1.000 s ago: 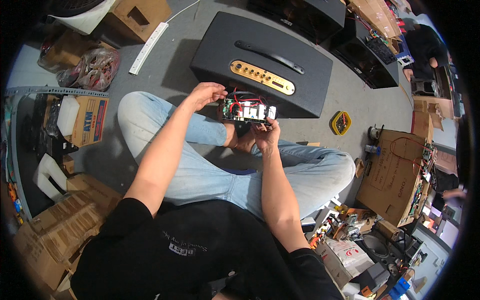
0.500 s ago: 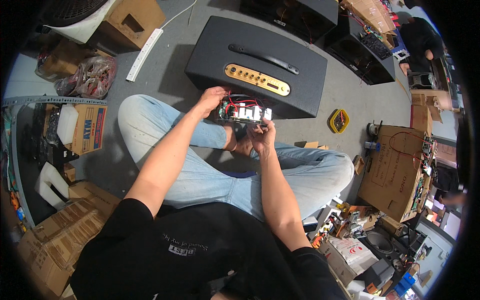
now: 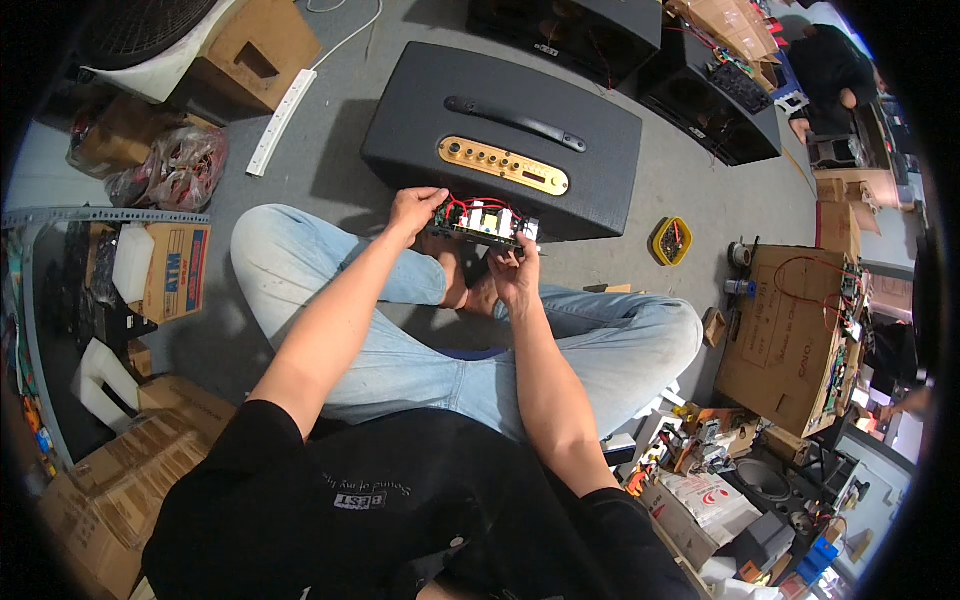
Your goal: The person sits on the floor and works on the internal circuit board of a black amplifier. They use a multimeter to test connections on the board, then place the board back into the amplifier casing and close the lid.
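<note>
Between my hands is a circuit board (image 3: 485,222) with white blocks, a yellow part and red wires. My left hand (image 3: 414,215) closes its fingers on the board's left end, by the red wires. At the right end, my right hand (image 3: 517,268) grips the board from below with the thumb on its edge. Just beyond it stands a large black speaker cabinet (image 3: 400,120) with a dark carrying handle (image 3: 515,122) and a gold control panel (image 3: 503,165) bearing several knobs. Where the red wires end near the cabinet cannot be made out.
To the right on the floor sits a yellow dish (image 3: 672,241) of small parts. A cardboard box (image 3: 780,330) and scattered electronic parts lie farther right. More black speakers (image 3: 570,35) stand at the back. A white power strip (image 3: 281,122) lies left of the cabinet.
The board stays in both hands and looks slightly more tilted, with its white parts less glaring. The whole view has shifted a little; the cabinet appears slightly farther left.
</note>
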The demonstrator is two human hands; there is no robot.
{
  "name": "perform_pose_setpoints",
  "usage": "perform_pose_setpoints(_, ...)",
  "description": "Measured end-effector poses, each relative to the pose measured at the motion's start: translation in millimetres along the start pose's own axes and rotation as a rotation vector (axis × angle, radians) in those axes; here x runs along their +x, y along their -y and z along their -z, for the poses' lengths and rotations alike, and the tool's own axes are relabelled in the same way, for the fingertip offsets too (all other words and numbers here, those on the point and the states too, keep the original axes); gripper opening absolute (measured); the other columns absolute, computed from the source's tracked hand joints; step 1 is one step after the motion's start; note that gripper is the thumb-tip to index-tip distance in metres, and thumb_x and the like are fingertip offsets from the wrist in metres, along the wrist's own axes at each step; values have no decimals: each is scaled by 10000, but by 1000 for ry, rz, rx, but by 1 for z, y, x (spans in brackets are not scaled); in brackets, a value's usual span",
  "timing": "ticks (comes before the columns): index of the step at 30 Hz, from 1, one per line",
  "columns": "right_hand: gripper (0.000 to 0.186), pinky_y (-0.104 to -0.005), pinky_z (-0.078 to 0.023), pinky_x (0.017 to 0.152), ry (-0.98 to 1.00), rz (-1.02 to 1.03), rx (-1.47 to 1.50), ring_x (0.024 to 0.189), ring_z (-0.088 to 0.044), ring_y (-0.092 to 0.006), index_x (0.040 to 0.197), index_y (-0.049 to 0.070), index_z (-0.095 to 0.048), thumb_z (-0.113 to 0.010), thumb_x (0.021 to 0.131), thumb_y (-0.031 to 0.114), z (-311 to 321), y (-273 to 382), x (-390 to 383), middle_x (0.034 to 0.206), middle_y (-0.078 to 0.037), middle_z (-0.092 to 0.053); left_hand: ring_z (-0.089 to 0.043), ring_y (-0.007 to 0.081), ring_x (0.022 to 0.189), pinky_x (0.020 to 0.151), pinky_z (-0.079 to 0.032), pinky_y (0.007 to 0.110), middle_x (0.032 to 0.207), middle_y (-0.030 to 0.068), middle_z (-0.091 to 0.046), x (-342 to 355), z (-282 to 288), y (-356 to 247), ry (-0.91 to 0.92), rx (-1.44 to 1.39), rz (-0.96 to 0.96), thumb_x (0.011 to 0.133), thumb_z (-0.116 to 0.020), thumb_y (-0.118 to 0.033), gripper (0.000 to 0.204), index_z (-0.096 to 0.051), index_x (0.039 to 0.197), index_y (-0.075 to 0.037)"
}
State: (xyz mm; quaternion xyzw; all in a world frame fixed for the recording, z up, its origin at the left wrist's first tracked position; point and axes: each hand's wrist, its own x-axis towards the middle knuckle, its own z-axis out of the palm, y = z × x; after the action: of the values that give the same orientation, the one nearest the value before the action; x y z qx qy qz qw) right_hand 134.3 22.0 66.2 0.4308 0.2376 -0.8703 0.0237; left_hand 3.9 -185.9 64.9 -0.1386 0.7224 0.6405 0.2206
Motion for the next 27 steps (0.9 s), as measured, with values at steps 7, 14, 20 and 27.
perform_pose_setpoints(7,279,-365,-476,921,101,8,20,601,-559,-159,929,140,-652,-781,857,376,-13,-2,4,717,12,-634,-595,122,608,546,-473,287,736,23,-672,40,-5,10,-177,-105,204,917,-754,-167,213,-692,805,3)
perform_pose_setpoints(14,274,-351,-462,825,-36,55,-8,566,-523,-140,925,180,-624,-781,867,396,-8,-2,15,706,29,-615,-686,235,895,795,-539,396,933,86,-709,-37,-14,-28,-231,128,-220,952,-712,-231,211,-706,934,-21)
perform_pose_setpoints(20,243,-320,-445,777,-97,102,-77,568,-533,-106,923,219,-615,-764,885,407,-20,-7,9,683,68,-601,-579,346,1263,1106,-418,474,1335,168,-636,-83,-37,-50,-58,822,-827,991,-594,-211,418,-607,1355,-7)
perform_pose_setpoints(27,255,-301,-453,716,-84,91,-69,563,-548,-91,936,204,-613,-763,895,407,-8,-7,18,666,67,-603,-422,395,1448,1236,-277,484,1575,265,-417,-106,-53,-40,-43,1084,-888,1037,-529,-333,654,-385,1526,77)
